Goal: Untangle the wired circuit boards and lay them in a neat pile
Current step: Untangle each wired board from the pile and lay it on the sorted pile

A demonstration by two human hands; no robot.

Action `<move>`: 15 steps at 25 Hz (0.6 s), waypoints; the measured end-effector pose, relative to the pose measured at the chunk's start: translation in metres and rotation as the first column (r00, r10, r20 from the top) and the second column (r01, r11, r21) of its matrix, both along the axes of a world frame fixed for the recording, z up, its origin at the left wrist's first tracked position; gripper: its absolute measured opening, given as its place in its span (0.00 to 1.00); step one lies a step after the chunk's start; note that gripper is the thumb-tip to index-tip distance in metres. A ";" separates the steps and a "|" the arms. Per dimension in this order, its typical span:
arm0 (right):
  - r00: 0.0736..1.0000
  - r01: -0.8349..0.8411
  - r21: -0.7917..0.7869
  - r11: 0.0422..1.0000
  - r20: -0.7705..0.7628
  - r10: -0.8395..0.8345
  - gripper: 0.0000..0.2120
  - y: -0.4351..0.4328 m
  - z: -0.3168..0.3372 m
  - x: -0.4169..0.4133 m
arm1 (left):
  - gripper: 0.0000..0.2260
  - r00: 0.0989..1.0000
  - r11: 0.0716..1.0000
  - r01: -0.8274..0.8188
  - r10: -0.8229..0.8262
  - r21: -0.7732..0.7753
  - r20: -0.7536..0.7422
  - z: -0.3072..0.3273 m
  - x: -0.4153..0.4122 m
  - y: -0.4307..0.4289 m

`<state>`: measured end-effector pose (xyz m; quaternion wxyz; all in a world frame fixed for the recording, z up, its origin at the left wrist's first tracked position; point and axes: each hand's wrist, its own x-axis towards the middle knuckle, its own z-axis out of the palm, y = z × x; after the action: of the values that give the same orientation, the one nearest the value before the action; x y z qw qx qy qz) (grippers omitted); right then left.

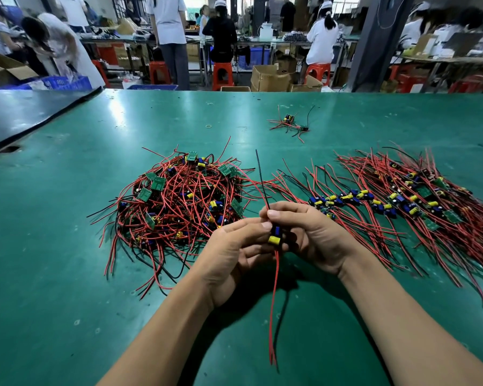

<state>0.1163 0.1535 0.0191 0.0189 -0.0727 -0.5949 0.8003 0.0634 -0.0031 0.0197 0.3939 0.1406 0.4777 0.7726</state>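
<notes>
1. At the far left, a dark sheet [25, 115] lay over the corner of the green table [67, 288].
2. Left of centre sat the tangled heap [179, 201]: small green circuit boards with blue and yellow parts, their red and black wires looped over one another and spilling out on all sides.
3. The left hand [234, 254] was raised just above the table in front of the heap, palm turned inward. Its thumb and curled fingers were closed on the held board [276, 235].
4. The held board was off the table between both hands, a yellow capacitor facing the camera. Its red wires hung straight down toward the near edge, and one black wire stood up above the thumbs.
5. The right hand [313, 232] met the left one, fingers curled behind the same board. Its thumb pinched the base of the black wire against the forefinger.
6. To the right lay the sorted pile [402, 201]: boards lined up in an overlapping row, with their wires fanned out roughly parallel.
7. Farther back, well apart from both piles, lay a small stray cluster [290, 122] of a few wired boards.
</notes>
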 end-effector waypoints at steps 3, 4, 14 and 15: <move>0.999 -0.028 -0.039 0.999 0.039 0.030 0.05 0.002 -0.002 0.000 | 0.04 0.992 0.993 -0.038 0.023 -0.113 -0.127 -0.003 0.000 0.001; 0.998 -0.036 -0.066 0.997 0.052 0.039 0.06 0.001 -0.003 0.000 | 0.07 0.982 0.987 -0.047 0.018 -0.151 -0.186 -0.003 0.002 0.001; 0.996 -0.050 -0.026 0.998 0.068 0.052 0.09 -0.006 -0.009 -0.003 | 0.07 0.985 0.988 -0.084 0.062 -0.130 -0.164 0.002 0.008 0.002; 0.998 -0.006 -0.037 0.999 0.059 0.008 0.09 -0.009 -0.011 -0.005 | 0.09 0.982 0.984 -0.120 0.098 -0.129 -0.164 0.002 0.007 0.001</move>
<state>0.1110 0.1441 0.0085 -0.0028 -0.0944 -0.5805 0.8088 0.0704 -0.0018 0.0218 0.3207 0.1467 0.5668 0.7445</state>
